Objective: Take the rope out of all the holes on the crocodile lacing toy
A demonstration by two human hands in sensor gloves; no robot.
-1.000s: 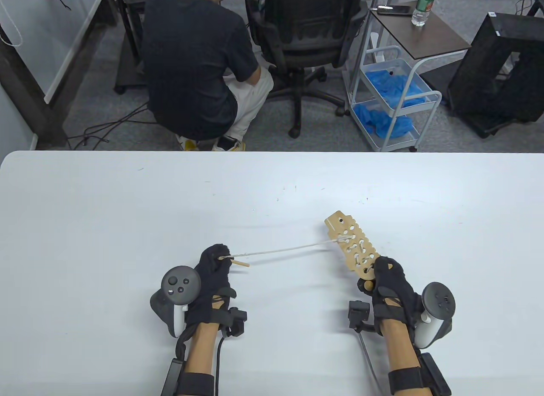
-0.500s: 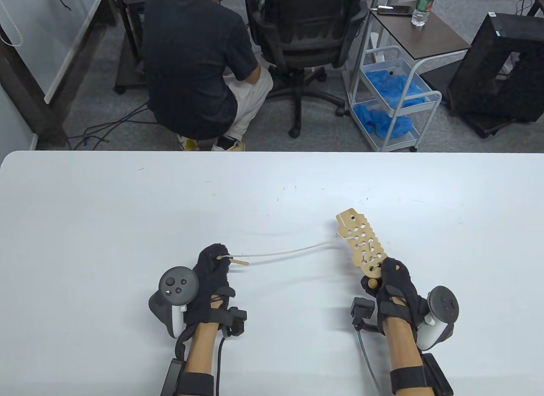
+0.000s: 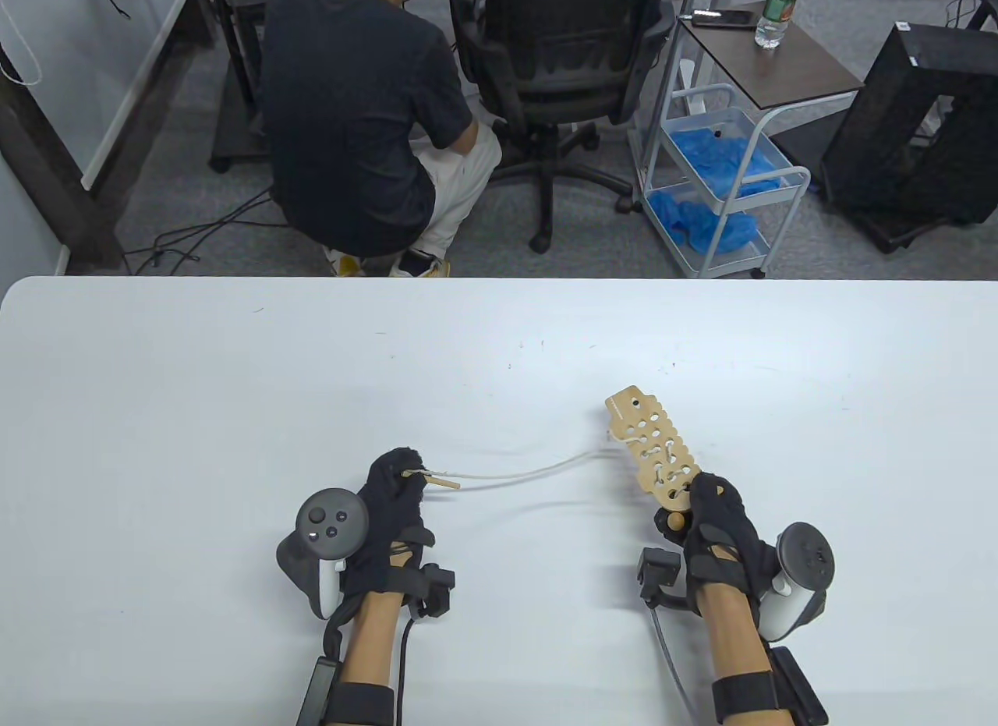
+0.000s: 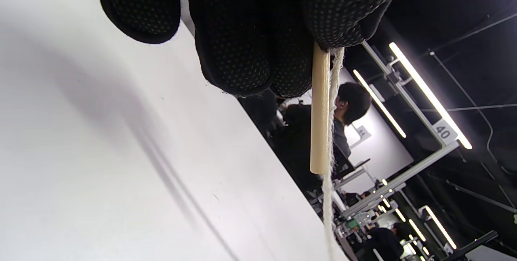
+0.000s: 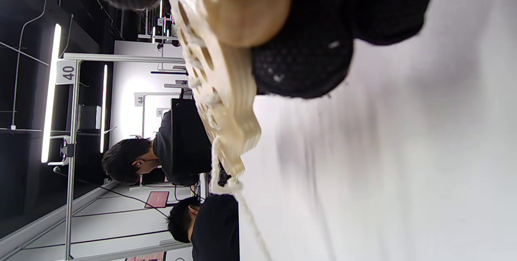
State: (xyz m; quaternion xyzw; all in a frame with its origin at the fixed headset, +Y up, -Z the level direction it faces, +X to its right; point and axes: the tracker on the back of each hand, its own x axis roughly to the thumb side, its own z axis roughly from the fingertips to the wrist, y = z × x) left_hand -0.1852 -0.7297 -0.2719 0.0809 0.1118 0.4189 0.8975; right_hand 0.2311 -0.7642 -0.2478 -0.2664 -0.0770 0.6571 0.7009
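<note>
Rope (image 3: 530,472) sagged rightward from the left hand (image 3: 394,488), pinching its wooden needle (image 3: 440,482), to the crocodile toy (image 3: 653,451) gripped by the right hand (image 3: 717,523), snout pointing away.

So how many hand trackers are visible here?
2: one tracker on the left hand, one tracker on the right hand. None looks hidden.

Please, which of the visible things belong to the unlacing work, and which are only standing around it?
Belonging to the job:
crocodile lacing toy, held by the right hand
rope, slack, still laced in the toy
wooden needle, pinched with the rope in the left hand

Only standing around:
office chair
cart with blue cloths
water bottle
crouching person
</note>
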